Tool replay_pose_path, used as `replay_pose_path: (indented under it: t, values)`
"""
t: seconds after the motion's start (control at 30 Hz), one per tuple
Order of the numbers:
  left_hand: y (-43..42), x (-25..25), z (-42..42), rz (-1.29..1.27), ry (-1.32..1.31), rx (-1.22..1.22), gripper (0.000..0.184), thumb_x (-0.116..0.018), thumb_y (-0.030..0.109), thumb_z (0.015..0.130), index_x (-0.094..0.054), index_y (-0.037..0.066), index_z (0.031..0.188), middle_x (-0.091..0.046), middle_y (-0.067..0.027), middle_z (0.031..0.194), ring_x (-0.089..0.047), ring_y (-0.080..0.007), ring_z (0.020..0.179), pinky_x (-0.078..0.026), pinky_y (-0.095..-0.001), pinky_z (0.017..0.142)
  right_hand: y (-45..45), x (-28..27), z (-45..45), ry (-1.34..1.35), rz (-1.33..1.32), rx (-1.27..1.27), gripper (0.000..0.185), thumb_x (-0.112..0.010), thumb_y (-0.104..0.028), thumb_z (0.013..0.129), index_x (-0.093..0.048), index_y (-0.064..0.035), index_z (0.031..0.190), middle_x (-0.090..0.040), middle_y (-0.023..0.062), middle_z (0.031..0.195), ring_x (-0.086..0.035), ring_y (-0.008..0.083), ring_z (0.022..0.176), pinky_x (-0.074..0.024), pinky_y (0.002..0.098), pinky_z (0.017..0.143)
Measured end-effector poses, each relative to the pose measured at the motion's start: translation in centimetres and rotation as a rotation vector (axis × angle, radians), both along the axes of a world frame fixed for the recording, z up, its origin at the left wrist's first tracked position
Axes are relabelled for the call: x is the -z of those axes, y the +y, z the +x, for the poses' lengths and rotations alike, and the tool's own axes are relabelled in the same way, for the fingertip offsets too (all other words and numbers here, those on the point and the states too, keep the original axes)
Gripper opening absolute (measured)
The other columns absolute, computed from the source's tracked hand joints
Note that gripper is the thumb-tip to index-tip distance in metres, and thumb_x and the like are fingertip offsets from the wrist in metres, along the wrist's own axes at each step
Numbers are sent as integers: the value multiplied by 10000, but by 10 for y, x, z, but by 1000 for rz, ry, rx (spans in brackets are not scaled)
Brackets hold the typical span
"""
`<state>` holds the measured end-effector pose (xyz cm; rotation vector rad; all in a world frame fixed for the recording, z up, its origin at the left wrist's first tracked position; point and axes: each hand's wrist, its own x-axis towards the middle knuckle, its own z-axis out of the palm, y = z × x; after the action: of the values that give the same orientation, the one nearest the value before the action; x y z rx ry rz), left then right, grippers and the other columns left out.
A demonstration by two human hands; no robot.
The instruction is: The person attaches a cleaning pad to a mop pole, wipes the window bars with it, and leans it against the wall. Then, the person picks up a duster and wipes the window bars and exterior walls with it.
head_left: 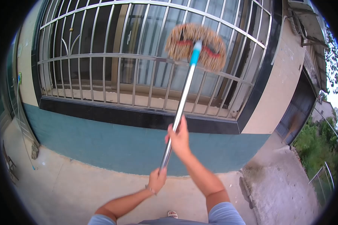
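A mop with a long silver pole and a blue collar slants up in front of a barred window. Its shaggy tan head, with red showing in it, is raised over the metal bars at the window's upper right. My left hand, a bracelet at its wrist, is closed round the lower end of the pole. Higher up, just below the dark sill, my right hand grips the same pole.
The black window ledge runs above a teal wall band. A thin pole leans at the far left. A low stone edge lies at the lower right, with green plants beyond.
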<state>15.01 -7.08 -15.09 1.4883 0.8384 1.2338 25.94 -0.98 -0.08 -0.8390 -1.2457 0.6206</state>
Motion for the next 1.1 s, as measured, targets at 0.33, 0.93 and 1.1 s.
replay_pose_path:
  t: [0.33, 0.93, 1.1]
  values:
    - [123, -381, 190, 212, -340, 271, 564, -321, 577, 896, -439, 63, 696, -350, 7, 473, -317, -102, 353, -281, -269, 344, 81, -333, 151, -586, 385, 774, 658, -492, -139, 841, -130, -3, 1374, -527, 327, 984, -561, 440, 895, -460, 456, 783]
    - [135, -371, 353, 66, -416, 420, 403, -340, 484, 929, -421, 94, 871, -402, 13, 604, -359, -84, 460, -296, -235, 413, 113, -375, 320, -647, 284, 677, 520, -469, -135, 793, -264, 93, 1213, -600, 255, 821, -618, 310, 551, -518, 366, 525]
    - [123, -315, 348, -3, -394, 408, 402, -341, 485, 929, -420, 95, 872, -401, 11, 602, -363, -86, 459, -297, -239, 411, 101, -320, 317, -719, 153, 628, 480, -465, -94, 774, -256, 131, 1143, -583, 274, 758, -617, 324, 558, -513, 383, 531]
